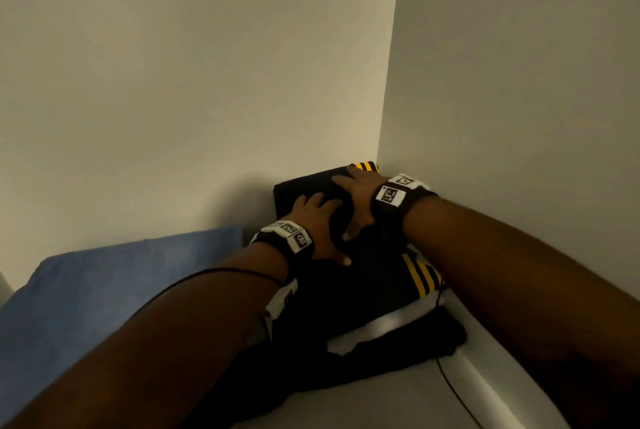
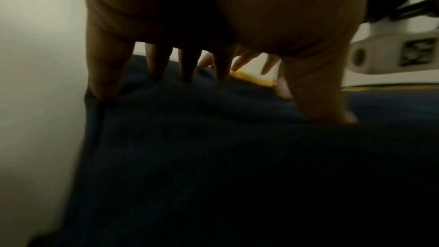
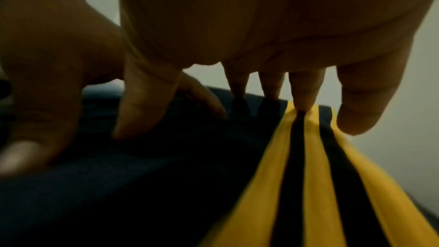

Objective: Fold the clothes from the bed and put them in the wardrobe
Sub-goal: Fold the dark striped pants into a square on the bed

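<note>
To the left of both hands lies a folded blue cloth (image 1: 114, 290). The left hand (image 1: 320, 221) presses flat, fingers spread, on the folded dark garment with yellow stripes (image 1: 374, 276) in the wardrobe corner (image 1: 381, 138). Just right of it, touching, the right hand (image 1: 353, 191) presses the same garment, fingers straight and spread.

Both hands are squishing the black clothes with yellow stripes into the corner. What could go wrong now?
The stack has several layers, and its lower layers stick out unevenly at the front, so a push from the left hand and right hand might slide or rumple them. A thin cable runs out from under the stack and could snag. The blue cloth lies right beside it and may get nudged.
</note>
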The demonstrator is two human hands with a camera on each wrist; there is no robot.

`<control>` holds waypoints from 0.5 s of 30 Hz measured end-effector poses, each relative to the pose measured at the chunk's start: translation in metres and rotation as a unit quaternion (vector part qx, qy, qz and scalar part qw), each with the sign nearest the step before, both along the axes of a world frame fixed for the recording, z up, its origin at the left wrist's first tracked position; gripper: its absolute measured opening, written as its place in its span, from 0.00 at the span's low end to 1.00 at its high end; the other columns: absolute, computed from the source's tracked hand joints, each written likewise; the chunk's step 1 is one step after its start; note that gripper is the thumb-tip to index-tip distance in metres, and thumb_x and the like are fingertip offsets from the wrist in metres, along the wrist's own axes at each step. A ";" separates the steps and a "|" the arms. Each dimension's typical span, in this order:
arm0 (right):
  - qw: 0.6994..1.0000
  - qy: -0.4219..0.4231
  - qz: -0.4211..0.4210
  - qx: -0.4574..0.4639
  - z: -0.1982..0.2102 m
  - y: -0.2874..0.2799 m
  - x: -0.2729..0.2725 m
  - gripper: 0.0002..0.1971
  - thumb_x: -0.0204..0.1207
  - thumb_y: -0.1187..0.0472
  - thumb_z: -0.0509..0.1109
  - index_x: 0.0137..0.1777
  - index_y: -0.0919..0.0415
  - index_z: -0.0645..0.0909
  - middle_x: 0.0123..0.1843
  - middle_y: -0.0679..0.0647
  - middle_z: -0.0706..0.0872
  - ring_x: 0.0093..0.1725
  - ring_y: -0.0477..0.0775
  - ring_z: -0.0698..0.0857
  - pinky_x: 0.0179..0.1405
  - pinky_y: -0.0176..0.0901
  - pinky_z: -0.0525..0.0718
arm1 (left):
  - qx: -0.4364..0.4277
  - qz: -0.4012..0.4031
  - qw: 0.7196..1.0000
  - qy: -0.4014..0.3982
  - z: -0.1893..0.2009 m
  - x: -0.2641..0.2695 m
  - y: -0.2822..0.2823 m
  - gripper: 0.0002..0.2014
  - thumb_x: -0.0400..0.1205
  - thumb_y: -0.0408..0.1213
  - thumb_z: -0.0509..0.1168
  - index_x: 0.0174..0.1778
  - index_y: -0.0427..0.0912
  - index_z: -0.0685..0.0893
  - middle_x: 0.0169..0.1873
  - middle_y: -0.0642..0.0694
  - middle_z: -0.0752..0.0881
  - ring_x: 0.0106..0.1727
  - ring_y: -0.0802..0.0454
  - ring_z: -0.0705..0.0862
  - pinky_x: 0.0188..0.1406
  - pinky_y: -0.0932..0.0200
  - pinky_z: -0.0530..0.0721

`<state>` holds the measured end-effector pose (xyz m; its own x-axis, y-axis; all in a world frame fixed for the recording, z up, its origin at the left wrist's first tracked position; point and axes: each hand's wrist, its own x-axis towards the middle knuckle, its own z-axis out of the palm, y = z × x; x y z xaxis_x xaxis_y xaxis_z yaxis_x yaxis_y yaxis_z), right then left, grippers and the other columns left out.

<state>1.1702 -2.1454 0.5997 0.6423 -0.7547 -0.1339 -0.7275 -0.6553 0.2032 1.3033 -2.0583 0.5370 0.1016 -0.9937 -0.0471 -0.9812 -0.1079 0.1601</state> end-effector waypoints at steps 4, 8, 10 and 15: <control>0.997 0.069 -0.007 0.032 -0.019 -0.039 -0.001 0.81 0.39 0.23 0.84 0.86 0.32 0.32 0.89 0.51 0.28 0.88 0.71 0.39 0.81 0.79 0.57 | 0.058 0.008 0.998 0.021 -0.010 0.005 -0.031 0.78 0.51 0.71 0.83 0.87 0.64 0.34 0.88 0.52 0.32 0.86 0.34 0.28 0.79 0.16 0.51; 0.996 0.071 -0.005 0.053 -0.048 -0.066 -0.012 0.83 0.32 0.16 0.78 0.80 0.28 0.23 0.85 0.46 0.19 0.86 0.70 0.30 0.79 0.82 0.53 | 0.082 -0.003 0.996 -0.030 -0.025 0.011 -0.046 0.78 0.47 0.78 0.78 0.82 0.72 0.28 0.78 0.56 0.14 0.77 0.39 0.13 0.67 0.04 0.42; 0.994 0.093 -0.006 0.058 -0.056 -0.073 -0.010 0.82 0.34 0.15 0.77 0.79 0.27 0.21 0.84 0.47 0.18 0.86 0.70 0.28 0.79 0.82 0.53 | 0.095 -0.009 0.995 -0.023 -0.034 0.016 -0.053 0.78 0.45 0.80 0.77 0.82 0.74 0.28 0.76 0.55 0.11 0.74 0.37 0.11 0.66 0.03 0.41; 0.992 0.106 -0.004 0.062 -0.060 -0.071 -0.007 0.80 0.40 0.17 0.78 0.82 0.30 0.23 0.86 0.50 0.20 0.86 0.73 0.31 0.81 0.80 0.50 | 0.108 -0.003 0.994 -0.029 -0.043 0.017 -0.058 0.79 0.43 0.81 0.76 0.82 0.74 0.29 0.76 0.55 0.11 0.74 0.36 0.10 0.65 0.02 0.44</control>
